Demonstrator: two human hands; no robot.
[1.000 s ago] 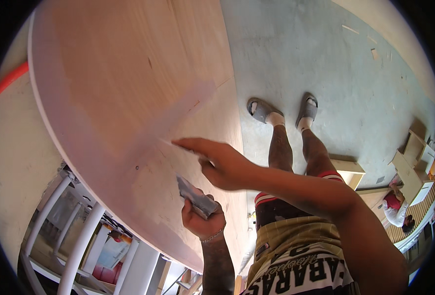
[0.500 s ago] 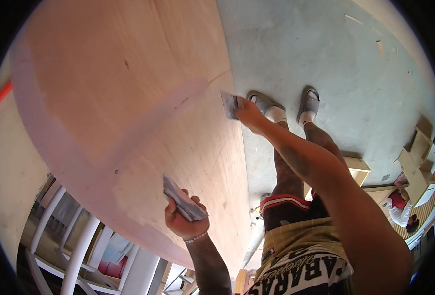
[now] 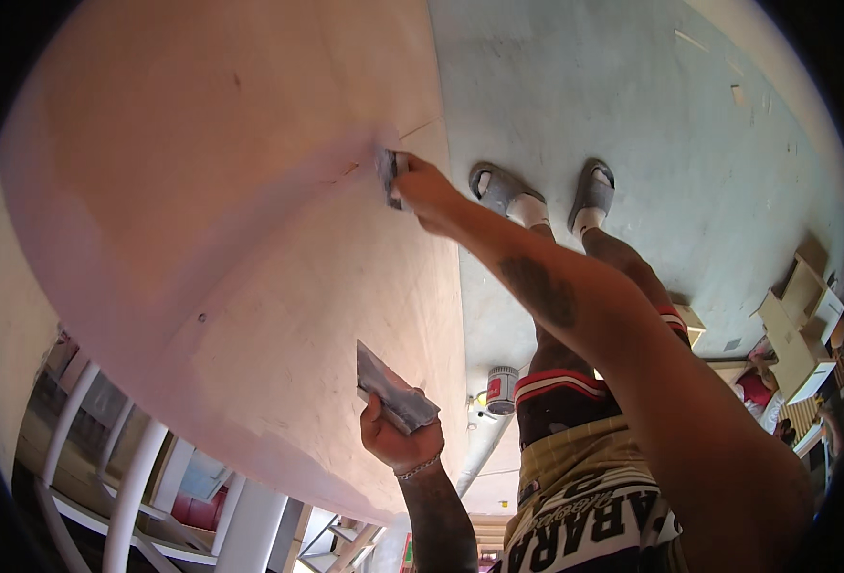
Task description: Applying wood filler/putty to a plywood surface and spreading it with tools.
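A large plywood panel [image 3: 279, 258] fills the left half of the view. A hazy band of pinkish filler [image 3: 241, 229] crosses it and joins a wider pinkish area along its curved edge. My right hand [image 3: 427, 194] grips a putty knife [image 3: 390, 180] whose smeared blade is at the panel face, near the band's right end and a short dark crack line. Lower down, my left hand [image 3: 401, 441] holds a flat, grey, putty-smeared spreader plate [image 3: 390, 387] tilted in front of the panel, its fingers wrapped round the lower part.
The grey floor [image 3: 651, 105] carries a few scraps. My sandalled feet [image 3: 594, 196] stand close to the panel's edge. A paint can [image 3: 501, 390] stands beside my legs. White tubular rails [image 3: 136, 497] lie at lower left. Wooden furniture pieces [image 3: 794, 325] and another person [image 3: 758, 390] are at far right.
My right hand has moved left with its putty knife, from the panel's edge onto the panel near the filler band. My left hand and its plate have shifted right and slightly down.
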